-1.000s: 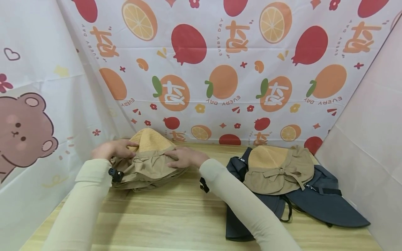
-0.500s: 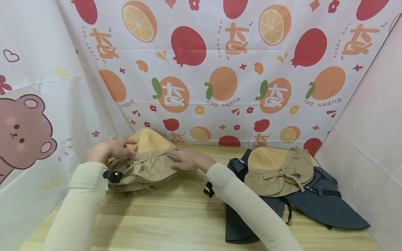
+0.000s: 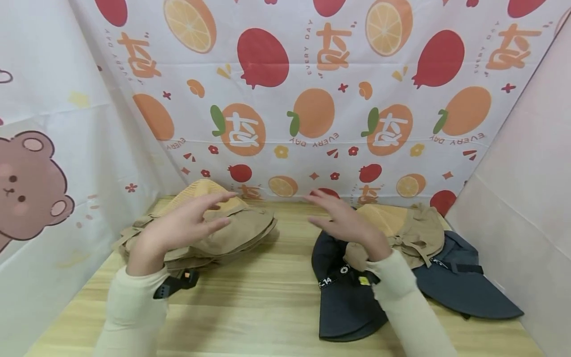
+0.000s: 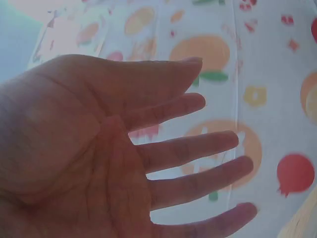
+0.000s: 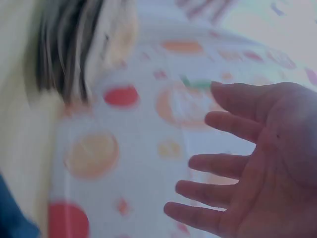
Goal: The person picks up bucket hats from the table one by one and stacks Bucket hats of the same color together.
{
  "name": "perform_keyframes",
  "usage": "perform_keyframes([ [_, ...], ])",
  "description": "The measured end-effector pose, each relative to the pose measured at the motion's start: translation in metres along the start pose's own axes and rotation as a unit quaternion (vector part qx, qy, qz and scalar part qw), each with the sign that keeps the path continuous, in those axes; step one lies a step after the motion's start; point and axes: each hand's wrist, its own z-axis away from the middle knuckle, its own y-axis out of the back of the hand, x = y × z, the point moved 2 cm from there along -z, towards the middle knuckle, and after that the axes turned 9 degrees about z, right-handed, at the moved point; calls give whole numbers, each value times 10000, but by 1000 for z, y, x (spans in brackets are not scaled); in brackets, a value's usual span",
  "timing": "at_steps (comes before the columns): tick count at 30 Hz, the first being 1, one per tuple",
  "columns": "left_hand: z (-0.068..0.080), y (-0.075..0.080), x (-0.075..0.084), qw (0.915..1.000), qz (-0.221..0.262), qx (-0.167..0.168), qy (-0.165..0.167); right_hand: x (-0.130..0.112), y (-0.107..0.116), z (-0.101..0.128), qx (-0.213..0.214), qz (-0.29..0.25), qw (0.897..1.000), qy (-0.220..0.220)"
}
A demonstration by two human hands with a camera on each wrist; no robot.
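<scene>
1. Head view shows both hands lifted off the table with nothing in them: the left hand (image 3: 178,230) hovers over the stack of tan hats (image 3: 232,233), and the right hand (image 3: 345,223) hovers over the tan hat (image 3: 401,230) that lies on the dark hats (image 3: 348,297).
2. Both wrist views agree: the left hand's fingers (image 4: 198,146) are spread and straight, and the right hand's fingers (image 5: 218,166) are spread too, so each hand is released and empty.
3. By my judgement the step in hand is a pause between hats, with the stack at the left set down and the right pile untouched.
4. A next move on the right pile would call for a grip on the tan hat's brim alone, since its bow ties (image 3: 412,243) and the dark hats' straps (image 3: 466,269) lie close and could snag.
5. Around them stand the wooden table (image 3: 267,307), the fruit-print cloth (image 3: 312,99) at the back, and a bear-print cloth (image 3: 31,183) at the left.
6. Nothing lies between the hands and either pile.
</scene>
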Motion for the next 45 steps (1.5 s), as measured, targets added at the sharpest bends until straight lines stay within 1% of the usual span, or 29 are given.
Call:
perform_keyframes([
  [1,0,-5,3,10000,19,-13,-29,6,6,12,84,26,9999,-142],
  [3,-2,-15,9,9997,49,-8,-235,19,16,36,189,47,9990,-393],
  [5,-7,-26,13,9994,50,-2,-355,31,25,60,194,95,9975,-674],
  [8,-18,-41,19,9990,76,22,-437,45,34,87,285,170,9958,-859],
  [12,-36,-64,28,9989,143,-167,-421,55,47,107,478,194,9956,-779],
  [15,-50,-84,37,9972,283,-492,-478,61,59,121,638,118,9944,-830],
  [18,-63,-101,43,9946,381,-802,-538,67,67,132,781,132,9920,-978],
  [20,-70,-109,46,9930,438,-952,-545,69,71,136,833,156,9911,-1031],
  [22,-77,-117,48,9922,437,-1034,-536,71,73,137,832,154,9909,-1050],
  [28,-95,-140,51,9900,549,-1237,-394,75,74,136,669,28,9932,-955],
  [30,-101,-150,50,9890,659,-1284,-319,76,72,137,593,-12,9937,-956],
  [34,-121,-170,48,9894,682,-1249,-274,78,72,139,607,37,9932,-995],
  [36,-131,-180,47,9894,682,-1272,-186,78,72,140,659,76,9931,-972],
  [39,-147,-194,46,9887,639,-1358,62,78,72,140,715,161,9929,-940],
  [43,-165,-208,45,9877,545,-1423,355,77,72,138,775,271,9927,-887],
  [45,-173,-214,44,9868,554,-1454,442,76,71,137,787,285,9928,-861],
])
